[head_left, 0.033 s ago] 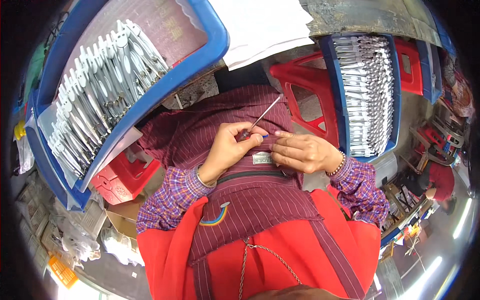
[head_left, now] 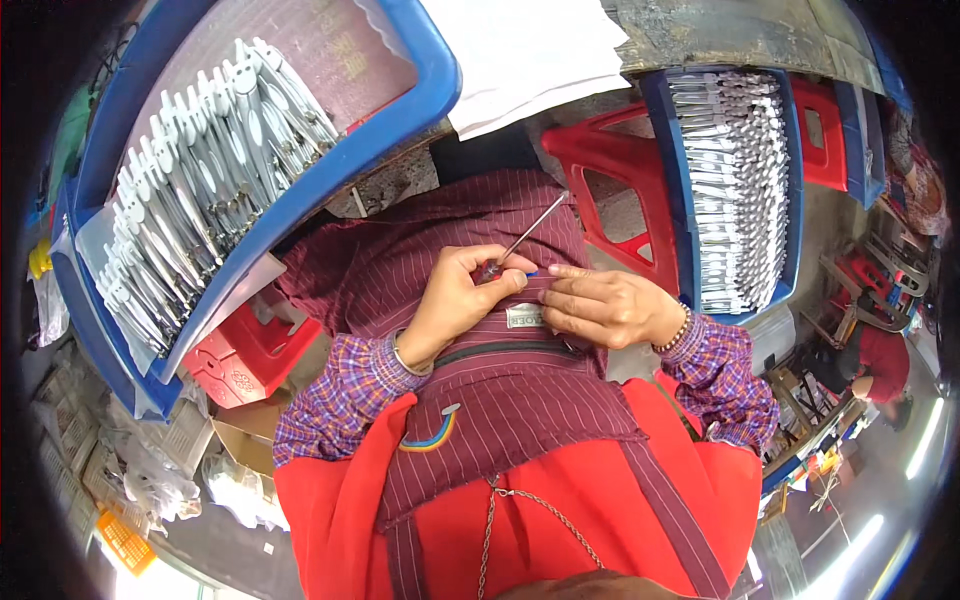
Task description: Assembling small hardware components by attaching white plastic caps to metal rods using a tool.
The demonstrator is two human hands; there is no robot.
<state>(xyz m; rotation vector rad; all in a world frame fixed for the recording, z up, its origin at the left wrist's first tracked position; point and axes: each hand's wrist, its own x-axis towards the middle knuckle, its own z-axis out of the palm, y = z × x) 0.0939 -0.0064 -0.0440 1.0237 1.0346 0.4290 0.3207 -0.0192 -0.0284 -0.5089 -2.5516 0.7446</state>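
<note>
My left hand (head_left: 462, 295) is closed around the dark red handle of a screwdriver (head_left: 538, 222). The thin metal shaft slants up and to the right over my lap. A small blue piece (head_left: 531, 273) shows at my left thumb tip, partly hidden by the fingers. Beside it, my right hand (head_left: 606, 303) has its fingers bent and drawn together low over the striped maroon apron (head_left: 500, 385). Whatever those fingers hold, if anything, is hidden beneath them. The two hands are close together, with a narrow gap between the fingertips.
At the left, a blue tray (head_left: 330, 165) holds rows of grey metal drawing compasses (head_left: 205, 165). Another blue tray (head_left: 684, 215) of compasses rests at the right by a red stool (head_left: 640, 160). White paper (head_left: 535, 60) lies ahead; a second red stool (head_left: 235, 365) stands at left. A person (head_left: 885, 360) is far right.
</note>
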